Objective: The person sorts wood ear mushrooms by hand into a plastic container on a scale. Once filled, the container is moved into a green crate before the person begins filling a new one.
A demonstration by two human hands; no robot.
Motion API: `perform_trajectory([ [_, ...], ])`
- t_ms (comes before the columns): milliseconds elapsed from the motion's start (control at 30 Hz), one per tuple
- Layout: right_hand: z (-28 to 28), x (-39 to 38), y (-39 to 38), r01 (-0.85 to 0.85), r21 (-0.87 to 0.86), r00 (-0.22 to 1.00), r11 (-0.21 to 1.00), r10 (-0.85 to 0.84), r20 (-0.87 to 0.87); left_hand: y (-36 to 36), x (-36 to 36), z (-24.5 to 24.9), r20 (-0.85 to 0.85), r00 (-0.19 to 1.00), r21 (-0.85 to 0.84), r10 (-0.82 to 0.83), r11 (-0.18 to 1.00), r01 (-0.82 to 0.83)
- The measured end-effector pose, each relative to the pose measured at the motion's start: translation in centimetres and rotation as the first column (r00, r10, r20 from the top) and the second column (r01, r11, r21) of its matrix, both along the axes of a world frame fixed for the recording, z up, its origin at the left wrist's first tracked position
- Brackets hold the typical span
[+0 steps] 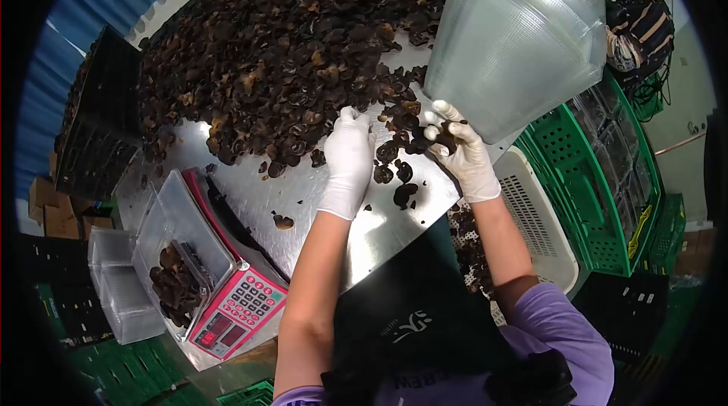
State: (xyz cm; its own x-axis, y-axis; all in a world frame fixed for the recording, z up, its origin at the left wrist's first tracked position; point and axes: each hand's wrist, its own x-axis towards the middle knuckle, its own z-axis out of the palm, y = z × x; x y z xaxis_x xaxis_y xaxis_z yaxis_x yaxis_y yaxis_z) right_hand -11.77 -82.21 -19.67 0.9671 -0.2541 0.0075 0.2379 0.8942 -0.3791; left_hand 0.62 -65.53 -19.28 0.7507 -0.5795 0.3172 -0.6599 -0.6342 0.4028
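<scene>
Hands apart. Left hand (349, 152) is at the near edge of the mushrooms (296, 50) heaped on the worktop (296, 197); grip hidden. Right hand (472, 162), near the worktop's right corner, has fingers curled around a few dark mushrooms.

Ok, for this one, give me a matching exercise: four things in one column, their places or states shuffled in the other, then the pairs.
Things:
1. Scale
2. Left hand
3. Container stack
4. Slotted basket

Places or states:
A. Pale, partly behind the right forearm
B. Pink-edged, with a clear tub on it
C. Gloved in white, at the near edge of the dark heap
D. See-through, just beyond the right hand

Pairs: 1-B, 2-C, 3-D, 4-A
</scene>
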Motion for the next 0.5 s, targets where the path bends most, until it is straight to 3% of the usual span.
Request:
perform_trajectory([
  [33, -0.5, 0.3, -0.6, -0.01, -0.276, 0.991, 0.961, -0.028, -0.134, -0.1, 0.3, -0.5, -0.001, 1.0, -0.001, 0.004, 1.0, -0.004],
  [67, -0.8, 0.6, -1.1, -0.058, -0.528, 0.963, 0.847, -0.091, -0.252, -0.4, 0.8, -1.4, 0.036, 0.999, 0.076, -0.015, 0.997, 0.012],
  [100, 1.2, 0.8, 0.1, -0.106, -0.696, 0.903, 0.71, -0.224, -0.367, -0.7, 1.1, -1.9, 0.072, 0.997, 0.152, -0.038, 0.988, 0.026],
  [133, 1.1, 1.4, 0.7, -0.109, -0.698, 0.903, 0.708, -0.224, -0.368, -0.8, 1.2, -1.7, 0.07, 0.997, 0.149, -0.036, 0.989, 0.025],
  [167, 0.7, 2.0, 1.1, -0.047, -0.98, 0.842, 0.193, -0.52, -0.143, -0.8, 1.2, -1.5, 0.061, 0.997, 0.15, -0.044, 0.988, 0.035],
  [200, 0.7, 2.4, 1.4, -0.072, -0.916, 0.753, -0.394, -0.624, 0.21, -1.0, 1.2, -1.1, 0.052, 0.997, 0.151, -0.055, 0.987, 0.046],
  [233, 1.2, 2.6, 1.5, -0.202, -0.854, 0.754, -0.48, -0.633, 0.178, -1.0, 1.0, -0.9, 0.086, 0.996, 0.084, -0.029, 0.996, 0.021],
  [267, 1.0, 2.8, 1.4, -0.25, -0.845, 0.779, -0.472, -0.617, 0.114, -0.9, 0.6, -0.5, 0.084, 0.996, 0.085, -0.035, 0.996, 0.028],
  [333, 0.6, 3.5, 1.5, -0.379, -0.73, 0.778, -0.57, -0.623, 0.083, -0.4, -0.2, 0.7, -0.124, 0.992, -0.09, -0.006, 0.996, -0.005],
  [367, 0.3, 3.3, 1.5, -0.381, -0.732, 0.775, -0.565, -0.626, 0.08, -0.1, -0.7, 0.8, -0.146, 0.987, -0.23, -0.065, 0.973, 0.03],
  [467, 0.4, 3.0, 2.0, -0.152, -0.878, 0.689, -0.454, -0.685, 0.235, 0.4, -1.2, 0.5, -0.164, 0.971, -0.251, -0.175, 0.959, 0.13],
  [500, 0.8, 2.5, 2.2, -0.11, -0.924, 0.68, -0.367, -0.706, 0.2, 0.5, -1.4, 0.9, -0.22, 0.958, -0.182, -0.182, 0.973, 0.143],
])
